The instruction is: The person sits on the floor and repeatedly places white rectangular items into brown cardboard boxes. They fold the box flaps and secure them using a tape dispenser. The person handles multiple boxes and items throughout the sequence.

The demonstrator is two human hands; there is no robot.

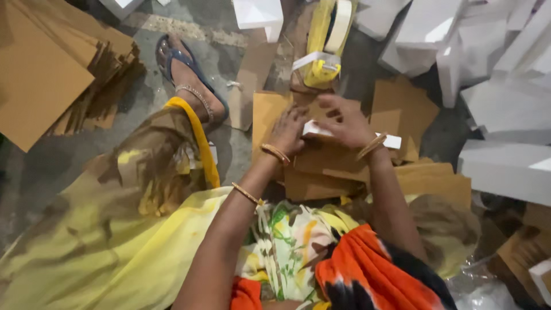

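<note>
From the head camera, looking straight down, both hands met over a small white block lying on a loose heap of brown cardboard pieces on the floor.

The block was long and thin. Its long axis ran left to right, slightly downhill toward the right, and its right end stuck out past the right wrist. It sat directly under the hands, in the middle of the picture, just beyond the person's lap.

The left hand had its fingers curled and pressed against the block's left end. The right hand lay across the top of the block with fingers bent over it, covering most of its middle. So both hands were closed around the block rather than spread wide, though how firmly each gripped could not be told. The right hand sat a little farther away than the left, and covered more of the block.

Farther off stood a yellow tape dispenser. To the right lay a pile of white foam slabs. At far left was a stack of cardboard sheets, and a sandalled foot rested on the floor between that stack and the hands.
</note>
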